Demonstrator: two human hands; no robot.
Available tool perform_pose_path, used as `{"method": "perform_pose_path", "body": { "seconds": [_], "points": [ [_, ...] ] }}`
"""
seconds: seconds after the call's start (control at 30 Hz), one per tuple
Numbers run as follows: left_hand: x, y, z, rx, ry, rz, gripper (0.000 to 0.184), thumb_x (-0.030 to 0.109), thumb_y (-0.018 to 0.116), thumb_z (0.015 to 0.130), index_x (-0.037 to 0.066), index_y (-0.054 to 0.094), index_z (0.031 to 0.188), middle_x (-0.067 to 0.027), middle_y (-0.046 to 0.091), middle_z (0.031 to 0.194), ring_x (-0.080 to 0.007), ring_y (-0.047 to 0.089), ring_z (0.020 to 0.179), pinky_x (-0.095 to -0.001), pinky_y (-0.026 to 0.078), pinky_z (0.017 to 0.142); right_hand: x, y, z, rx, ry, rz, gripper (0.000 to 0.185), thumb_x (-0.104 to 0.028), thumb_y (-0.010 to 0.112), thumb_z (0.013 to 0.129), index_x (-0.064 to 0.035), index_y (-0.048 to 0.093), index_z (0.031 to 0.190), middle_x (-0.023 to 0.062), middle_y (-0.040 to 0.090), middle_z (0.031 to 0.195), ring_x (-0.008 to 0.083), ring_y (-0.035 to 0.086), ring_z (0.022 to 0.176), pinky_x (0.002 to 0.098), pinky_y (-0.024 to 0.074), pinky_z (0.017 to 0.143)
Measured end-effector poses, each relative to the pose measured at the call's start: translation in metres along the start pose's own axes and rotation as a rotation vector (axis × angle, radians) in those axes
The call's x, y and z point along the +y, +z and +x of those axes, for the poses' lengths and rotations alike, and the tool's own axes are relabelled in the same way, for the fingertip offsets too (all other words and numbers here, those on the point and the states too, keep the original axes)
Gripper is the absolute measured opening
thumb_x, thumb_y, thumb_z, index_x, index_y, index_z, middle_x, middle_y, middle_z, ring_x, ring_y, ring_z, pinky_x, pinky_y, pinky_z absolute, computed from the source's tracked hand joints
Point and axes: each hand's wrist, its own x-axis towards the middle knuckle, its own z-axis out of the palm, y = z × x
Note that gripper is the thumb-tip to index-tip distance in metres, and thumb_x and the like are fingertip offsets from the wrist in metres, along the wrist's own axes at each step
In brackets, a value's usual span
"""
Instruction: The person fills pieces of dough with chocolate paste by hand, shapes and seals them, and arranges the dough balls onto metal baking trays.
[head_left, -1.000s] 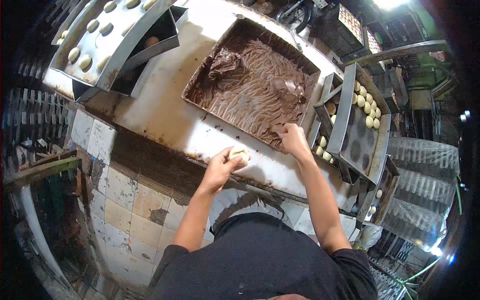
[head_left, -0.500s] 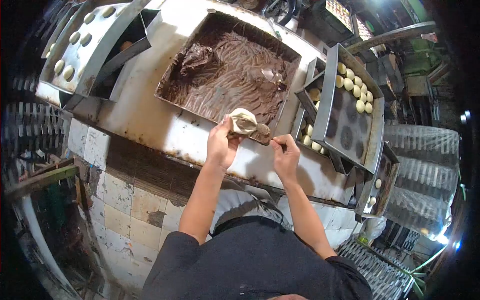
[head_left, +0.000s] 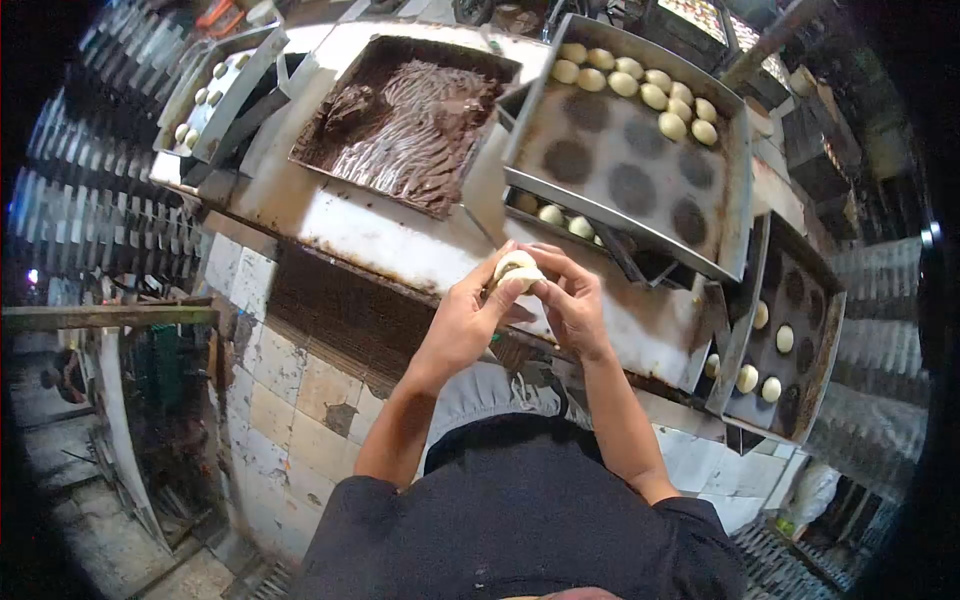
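Note:
A pale piece of dough (head_left: 517,272), folded over, is held up between both hands in front of the table's near edge. My left hand (head_left: 465,322) wraps round its left side, thumb on top. The fingers of my right hand (head_left: 575,305) press its right side. Beyond the hands lies a square tray of brown paste (head_left: 410,130), its surface ridged. Right of it, a metal tray (head_left: 640,190) holds several pale dough balls (head_left: 653,96) at its far side, with dark round marks on its bare part.
A lower tray (head_left: 740,400) at the right holds several dough balls. Another tray with dough balls (head_left: 205,95) stands at the far left of the white table (head_left: 345,225). More dough balls (head_left: 580,228) show in a tray beneath the large one.
The view has turned rightward. My right hand has moved from the paste tray to the dough and now grips it with my left. The dough's opening has been folded together; the brown-coated tool is no longer visible.

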Motion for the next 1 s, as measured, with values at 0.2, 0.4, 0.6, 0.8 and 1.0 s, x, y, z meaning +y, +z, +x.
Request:
{"method": "perform_pose_path", "body": {
  "seconds": [0.2,0.4,0.6,0.8,1.0],
  "points": [
    [-0.027,0.083,0.006,0.103,0.166,-0.235,0.029,0.020,0.060,0.107,0.003,0.064,0.129,0.0020,0.058,0.092,-0.0048,0.055,0.080,-0.0210,0.047,0.071,-0.076,-0.025,-0.078,-0.056,-0.255,-0.532,0.031,0.014,0.069,0.089,-0.0008,0.074,0.115,0.0064,0.068,0.109,0.0154,0.068,0.100,0.0294,0.0585,0.084],
    [-0.042,0.143,-0.011,0.064,0.350,0.224,0.038,0.025,0.073,0.098,0.003,0.064,0.128,-0.0018,0.062,0.099,-0.0099,0.061,0.091,-0.0239,0.051,0.081,-0.087,-0.063,-0.104,0.143,-0.093,-0.016,0.020,0.005,0.077,0.089,0.0029,0.066,0.107,0.0038,0.066,0.091,0.0100,0.065,0.083,0.0252,0.0562,0.072],
    [-0.054,0.148,-0.002,0.095,0.335,0.317,0.026,0.017,0.057,0.108,-0.001,0.065,0.124,-0.0080,0.072,0.110,-0.0130,0.067,0.092,-0.0297,0.055,0.085,-0.089,-0.053,-0.122,0.236,-0.239,-0.269,0.019,0.005,0.074,0.092,0.0076,0.073,0.110,0.0087,0.068,0.111,0.0153,0.071,0.098,0.0283,0.0618,0.085],
    [-0.060,0.133,0.017,-0.106,0.227,0.771,0.039,0.028,0.043,0.112,-0.003,0.064,0.104,-0.0209,0.071,0.086,-0.0321,0.069,0.075,-0.0433,0.053,0.067,-0.041,-0.085,-0.125,0.387,-0.071,-0.190,0.031,0.004,0.076,0.091,0.0011,0.069,0.121,0.0071,0.069,0.110,0.0130,0.071,0.094,0.0259,0.0608,0.077],
    [-0.059,0.079,0.041,-0.560,0.246,0.972,0.033,0.024,0.048,0.108,0.002,0.062,0.127,-0.0231,0.070,0.113,-0.0392,0.057,0.120,-0.0507,0.038,0.108,0.006,-0.041,-0.120,0.541,0.289,0.398,0.039,-0.018,0.069,0.101,-0.0029,0.060,0.136,0.0068,0.069,0.120,0.0206,0.069,0.099,0.0362,0.0585,0.079]
  ]
}}
